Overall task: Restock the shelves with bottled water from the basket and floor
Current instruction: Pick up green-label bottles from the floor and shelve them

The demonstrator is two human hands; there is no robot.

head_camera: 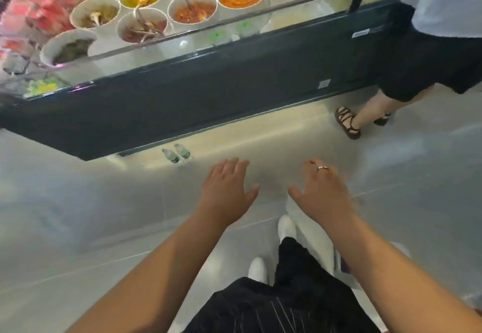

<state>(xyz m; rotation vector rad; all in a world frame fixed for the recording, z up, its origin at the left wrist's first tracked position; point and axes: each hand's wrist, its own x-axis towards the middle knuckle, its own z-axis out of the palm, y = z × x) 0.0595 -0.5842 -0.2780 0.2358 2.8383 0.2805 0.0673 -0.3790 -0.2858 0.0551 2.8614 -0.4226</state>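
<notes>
both hands out mid-frame, left hand and right hand with fingers spread, holding nothing; two bottles on the floor just above, by the counter

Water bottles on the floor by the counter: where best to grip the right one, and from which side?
Grip the right bottle round its neck, probably from the near side: it seems upright, the counter is behind, the other bottle at its left.
</notes>
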